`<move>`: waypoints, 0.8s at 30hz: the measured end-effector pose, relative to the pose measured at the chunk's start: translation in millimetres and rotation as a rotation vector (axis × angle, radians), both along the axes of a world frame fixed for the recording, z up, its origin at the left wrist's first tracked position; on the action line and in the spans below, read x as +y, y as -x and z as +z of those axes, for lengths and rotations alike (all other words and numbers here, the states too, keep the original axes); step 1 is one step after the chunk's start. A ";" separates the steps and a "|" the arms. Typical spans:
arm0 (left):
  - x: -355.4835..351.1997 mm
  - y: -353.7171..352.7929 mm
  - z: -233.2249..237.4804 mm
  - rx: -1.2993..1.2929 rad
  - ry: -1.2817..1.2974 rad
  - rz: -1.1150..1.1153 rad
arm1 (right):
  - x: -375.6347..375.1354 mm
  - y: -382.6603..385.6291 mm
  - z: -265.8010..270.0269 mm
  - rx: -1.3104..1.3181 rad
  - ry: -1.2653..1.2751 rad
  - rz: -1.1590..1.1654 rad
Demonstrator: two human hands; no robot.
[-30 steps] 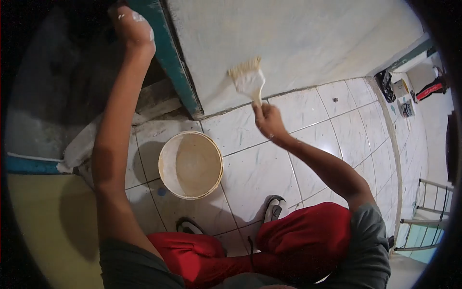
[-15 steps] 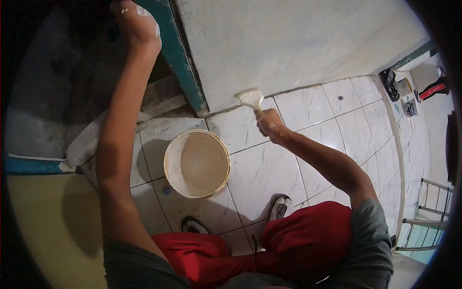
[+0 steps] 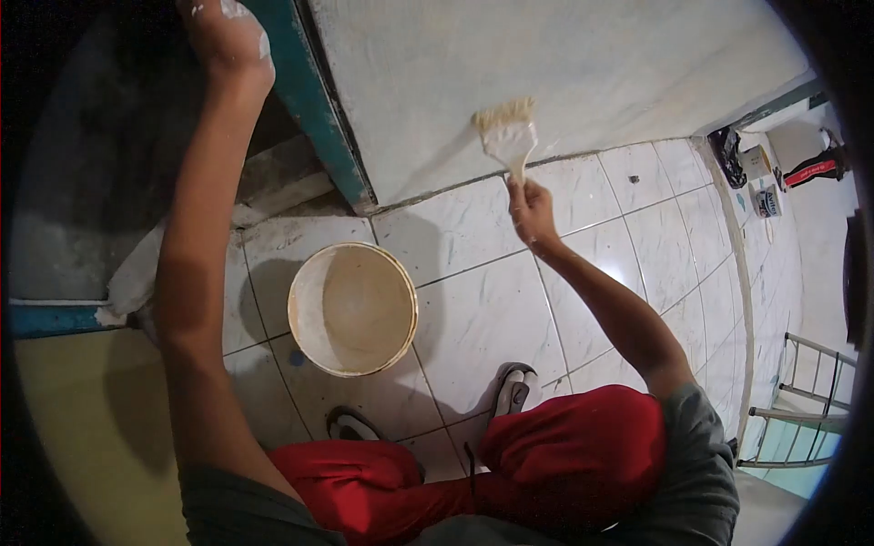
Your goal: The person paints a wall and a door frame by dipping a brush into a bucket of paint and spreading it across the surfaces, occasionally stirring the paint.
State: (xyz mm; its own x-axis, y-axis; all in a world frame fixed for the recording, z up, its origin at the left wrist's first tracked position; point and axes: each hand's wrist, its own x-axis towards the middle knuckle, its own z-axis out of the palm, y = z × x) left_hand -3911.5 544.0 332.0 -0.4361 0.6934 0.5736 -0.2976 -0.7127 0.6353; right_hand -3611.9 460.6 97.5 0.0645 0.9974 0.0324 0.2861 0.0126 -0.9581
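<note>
My right hand (image 3: 532,214) is wrapped round the handle of a wide, whitish brush (image 3: 510,138). The brush's pale bristles point up, in front of or against the lower part of the grey-white wall (image 3: 564,64); I cannot tell if they touch it. My left hand (image 3: 228,41), smeared with white, is raised at the top left beside the teal door frame (image 3: 305,86). Its fingers are cut off by the dark image edge. A round whitish bucket (image 3: 353,309) stands on the tiled floor between my arms, with pale residue inside.
White tiles (image 3: 482,282) cover the floor, with my sandalled feet below the bucket. At the right are a black bag (image 3: 728,156), a labelled tub (image 3: 767,202), a red and black item (image 3: 815,169) and a metal rack (image 3: 801,414). A rough ledge (image 3: 282,187) is left of the frame.
The brush in my right hand has moved up the wall from near the floor edge, its bristles now pointing up. My view has shifted slightly, and my left hand appears further left.
</note>
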 end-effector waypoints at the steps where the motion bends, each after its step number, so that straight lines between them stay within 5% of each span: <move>1: 3.2 5.2 -1.6 0.002 0.028 0.035 | -1.2 -1.8 -9.5 -0.016 0.041 0.008; 4: 15.0 30.4 -9.4 0.003 0.116 0.143 | -2.0 -15.5 -62.4 -0.282 0.012 -0.020; 8: 7.3 14.6 -2.3 -0.006 0.125 0.250 | -17.4 -5.4 -51.9 -0.068 0.722 -0.093; 10: -2.1 1.4 3.2 0.001 0.074 0.271 | -10.9 -2.9 -50.6 -0.095 0.712 -0.092; 12: -6.4 -2.2 6.9 -0.004 0.082 0.237 | 3.5 0.6 -42.7 -0.226 0.468 -0.063; 19: 1.6 5.5 1.3 -0.056 0.024 0.136 | -21.9 11.2 46.7 -0.053 0.066 -0.169; 24: 6.9 12.6 -2.2 -0.045 0.014 -0.074 | -9.3 -5.4 21.6 0.064 -0.094 -0.098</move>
